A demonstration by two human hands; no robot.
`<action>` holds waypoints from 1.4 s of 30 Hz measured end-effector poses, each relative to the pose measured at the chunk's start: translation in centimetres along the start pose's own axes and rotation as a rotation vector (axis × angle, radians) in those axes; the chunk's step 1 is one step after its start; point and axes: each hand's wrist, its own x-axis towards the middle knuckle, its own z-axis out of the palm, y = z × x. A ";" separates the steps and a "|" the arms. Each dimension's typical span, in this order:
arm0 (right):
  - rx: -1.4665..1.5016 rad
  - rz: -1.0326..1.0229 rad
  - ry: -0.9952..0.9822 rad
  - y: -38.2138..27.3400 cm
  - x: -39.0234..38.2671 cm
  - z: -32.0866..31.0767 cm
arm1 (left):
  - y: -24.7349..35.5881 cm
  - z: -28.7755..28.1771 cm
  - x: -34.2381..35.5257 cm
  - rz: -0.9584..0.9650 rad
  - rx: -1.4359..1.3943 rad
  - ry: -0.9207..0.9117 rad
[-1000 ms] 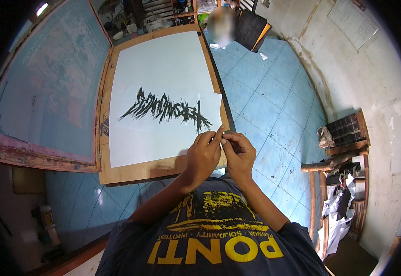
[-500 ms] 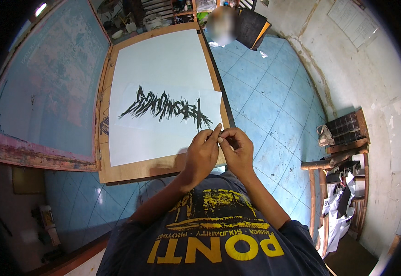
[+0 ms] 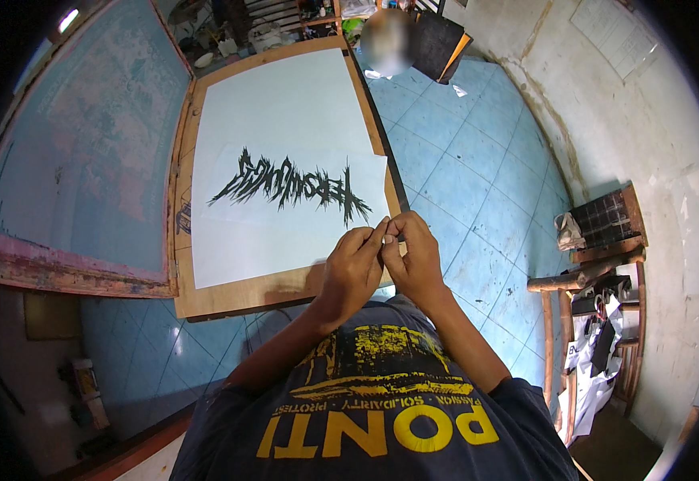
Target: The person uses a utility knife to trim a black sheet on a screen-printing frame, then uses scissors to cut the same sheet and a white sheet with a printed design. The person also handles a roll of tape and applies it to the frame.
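Note:
My left hand [image 3: 352,263] and my right hand [image 3: 415,255] meet fingertip to fingertip over the near right edge of a wooden board [image 3: 241,295]. Both are closed in a pinch, and whatever lies between the fingers is too small or hidden to name. Just beyond them a white sheet printed with a spiky black design [image 3: 293,188] lies on a larger white sheet [image 3: 277,96], which covers most of the board. The right edge of the printed sheet ends close to my fingertips, without a visible grip on it.
A screen-printing frame [image 3: 85,152] with blue mesh stands raised along the board's left edge. Blue floor tiles [image 3: 477,176] stretch to the right. By the right wall a wooden rack [image 3: 586,280] holds bags and papers. A black case [image 3: 437,46] leans at the far side, near cluttered shelves.
My right hand's fingers have straightened and drawn closer against the left fingertips. The left hand stays nearly in place, and the sheets and frame have not moved.

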 end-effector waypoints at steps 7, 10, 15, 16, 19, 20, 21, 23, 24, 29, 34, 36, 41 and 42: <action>-0.084 -0.084 -0.048 1.1 -0.3 0.3 | 1.3 -0.1 0.1 -0.285 -0.222 -0.057; -0.098 -0.117 -0.084 1.4 -0.2 -0.1 | 1.3 -0.1 0.0 -0.415 -0.378 -0.111; -0.105 -0.125 -0.132 1.8 -0.3 -0.2 | 0.2 -0.3 -0.5 -0.656 -0.762 -0.247; -0.104 -0.126 -0.138 1.9 -0.4 -0.2 | -0.3 -0.2 -0.8 -0.691 -0.839 -0.267; -0.104 -0.125 -0.178 1.8 -0.3 -0.3 | -1.4 -0.2 -1.5 -0.791 -1.116 -0.262; -0.105 -0.122 -0.195 1.8 -0.4 -0.4 | -1.5 -0.2 -1.4 -0.824 -1.242 -0.219; -0.106 -0.147 -0.212 2.0 -0.4 -0.5 | -1.5 -0.2 -1.5 -0.856 -1.367 -0.173; -0.106 -0.197 -0.245 2.6 -0.5 -0.4 | -1.7 -0.5 -1.6 -0.862 -1.381 -0.172; -0.112 -0.210 -0.260 2.6 -0.6 -0.3 | -1.7 -0.5 -1.7 -0.865 -1.389 -0.172; -0.195 -0.241 -0.308 2.4 -1.1 -0.3 | -2.0 -0.2 -2.2 -0.843 -1.274 -0.155; -0.052 -0.066 -0.185 1.2 -1.3 -0.3 | -2.7 -0.2 -2.6 -0.873 -1.359 -0.138; -0.069 -0.102 -0.136 1.0 -1.3 -0.2 | -2.6 -0.2 -2.5 -0.859 -1.369 -0.159; -0.174 -0.209 -0.110 1.5 -1.2 0.0 | -2.6 0.0 -2.7 -0.866 -1.366 -0.170; -0.187 -0.212 -0.134 1.6 -1.3 0.0 | -2.8 0.1 -2.7 -0.869 -1.371 -0.161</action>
